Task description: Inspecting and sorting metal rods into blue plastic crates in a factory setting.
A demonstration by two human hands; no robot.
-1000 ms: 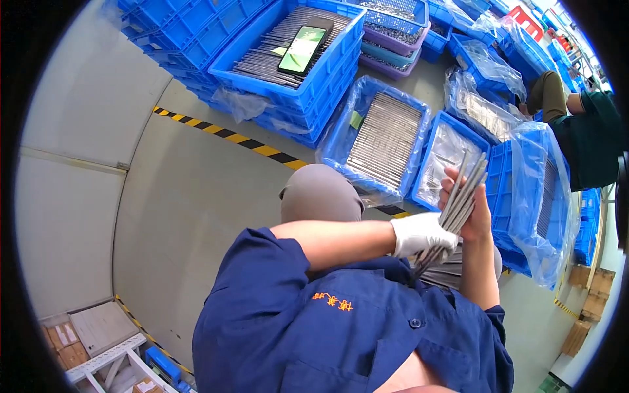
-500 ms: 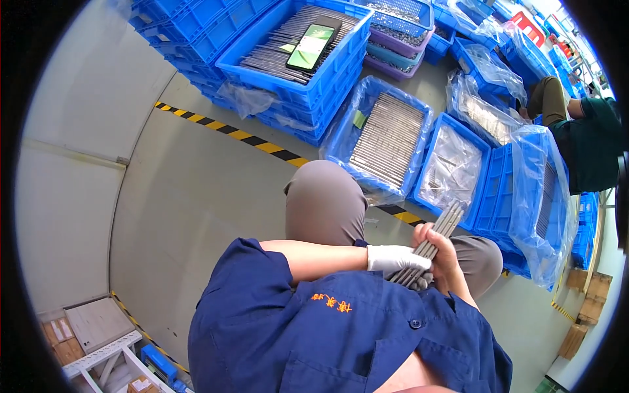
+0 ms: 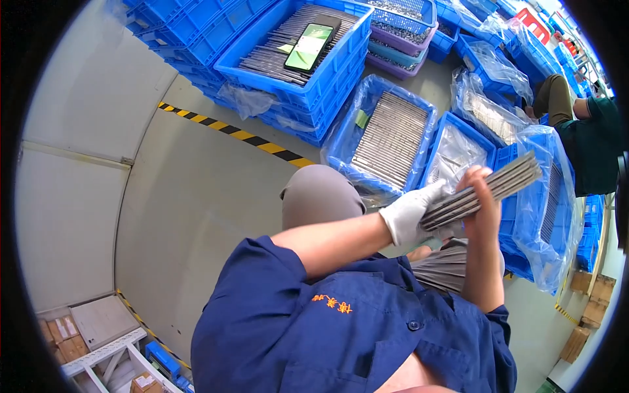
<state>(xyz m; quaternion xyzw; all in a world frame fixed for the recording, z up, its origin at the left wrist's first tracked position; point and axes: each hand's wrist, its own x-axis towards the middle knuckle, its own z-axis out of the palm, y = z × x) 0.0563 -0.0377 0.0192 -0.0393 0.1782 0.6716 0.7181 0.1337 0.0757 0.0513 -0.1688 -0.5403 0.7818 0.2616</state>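
A bundle of several thin grey metal rods (image 3: 512,177) is held tilted above my right knee, its far end pointing up to the right. My left hand (image 3: 411,213), in a white glove, is closed about the bundle's lower end. Bare fingers of my right hand (image 3: 483,208) wrap round its middle. Just beyond my hands stands a blue crate (image 3: 429,134) lined with clear plastic, with similar metal rods (image 3: 392,139) laid side by side in it. Next to it, a second lined blue crate (image 3: 488,141) is partly hidden behind my hands and the bundle.
Stacked blue crates (image 3: 327,108) stand ahead, a phone (image 3: 312,47) resting on rods in the top one. Plastic sheeting (image 3: 547,216) drapes a crate stack at right. Another person (image 3: 593,144) is at far right. Striped tape (image 3: 229,131) runs along the floor.
Both hands have moved up, forward and to the right with the rods, away from my body. The bundle now lies at a flatter slant.
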